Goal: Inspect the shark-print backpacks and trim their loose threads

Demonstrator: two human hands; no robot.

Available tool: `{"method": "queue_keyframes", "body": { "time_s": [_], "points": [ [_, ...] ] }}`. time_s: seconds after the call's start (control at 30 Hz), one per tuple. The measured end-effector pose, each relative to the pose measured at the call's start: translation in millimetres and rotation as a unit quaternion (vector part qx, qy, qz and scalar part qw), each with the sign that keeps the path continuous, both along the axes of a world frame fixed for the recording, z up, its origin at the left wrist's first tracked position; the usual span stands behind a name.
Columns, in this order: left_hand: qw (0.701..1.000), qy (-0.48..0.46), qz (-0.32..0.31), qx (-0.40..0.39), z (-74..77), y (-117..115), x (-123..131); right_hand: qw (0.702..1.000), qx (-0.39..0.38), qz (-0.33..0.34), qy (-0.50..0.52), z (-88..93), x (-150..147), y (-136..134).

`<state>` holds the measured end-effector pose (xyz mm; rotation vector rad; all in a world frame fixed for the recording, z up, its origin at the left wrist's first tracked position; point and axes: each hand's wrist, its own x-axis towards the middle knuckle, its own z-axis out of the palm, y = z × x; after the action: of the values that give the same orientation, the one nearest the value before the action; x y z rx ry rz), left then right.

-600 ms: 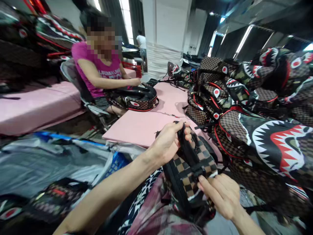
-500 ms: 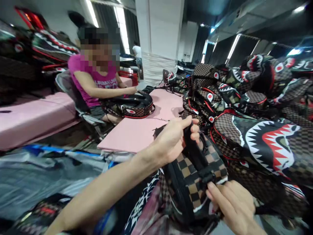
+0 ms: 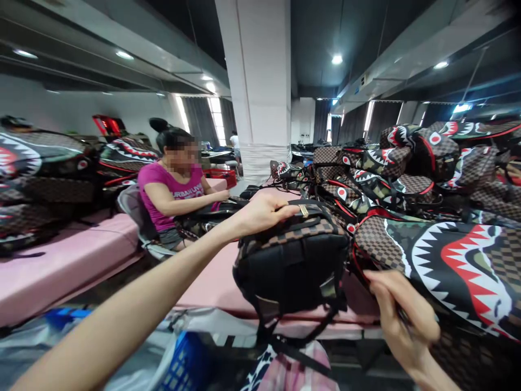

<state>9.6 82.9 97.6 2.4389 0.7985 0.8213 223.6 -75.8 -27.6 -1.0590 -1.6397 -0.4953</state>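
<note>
Backpack (image 3: 288,271) is at the near edge of the table (image 3: 207,282); from here I see the left hand (image 3: 262,214) gripping its top. By the table's right side, the right hand (image 3: 405,309) curls narrow; I can't tell whether it holds anything.

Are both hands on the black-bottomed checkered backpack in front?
No, only the left hand is on the checkered backpack; the right hand is apart, to its right.

Backpack (image 3: 297,271) over table (image 3: 203,288), contact unclear; bag pile (image 3: 427,255) right; person (image 3: 173,193) on chair (image 3: 129,209) left; pillar (image 3: 264,81) behind.
</note>
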Motion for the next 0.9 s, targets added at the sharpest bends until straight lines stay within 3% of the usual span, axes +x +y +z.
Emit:
{"method": "queue_keyframes", "body": {
  "time_s": [0.07,0.13,0.2,0.3,0.47,0.9],
  "points": [
    [0.993,-0.016,-0.003,0.119,-13.2,13.0,-7.4,0.999,-0.027,-0.01,0.014,-1.1,14.3,23.0],
    [0.978,-0.002,-0.056,0.199,-22.1,19.3,-12.0,0.998,-0.05,0.001,0.027,-4.0,20.0,39.7],
    [0.959,0.004,-0.105,0.264,-27.8,22.1,-14.5,0.998,-0.035,0.028,0.039,-12.5,19.0,45.1],
    [0.936,-0.022,-0.127,0.329,-33.0,23.8,-14.2,0.998,0.012,0.049,0.026,-32.5,14.8,37.5],
    [0.92,-0.033,-0.136,0.367,-36.1,21.2,-3.7,0.996,0.023,0.067,0.054,-53.0,21.9,32.4],
    [0.926,-0.001,-0.076,0.371,-34.6,10.4,6.6,0.992,0.036,0.093,0.079,-52.8,34.6,44.8]
  ]
}}
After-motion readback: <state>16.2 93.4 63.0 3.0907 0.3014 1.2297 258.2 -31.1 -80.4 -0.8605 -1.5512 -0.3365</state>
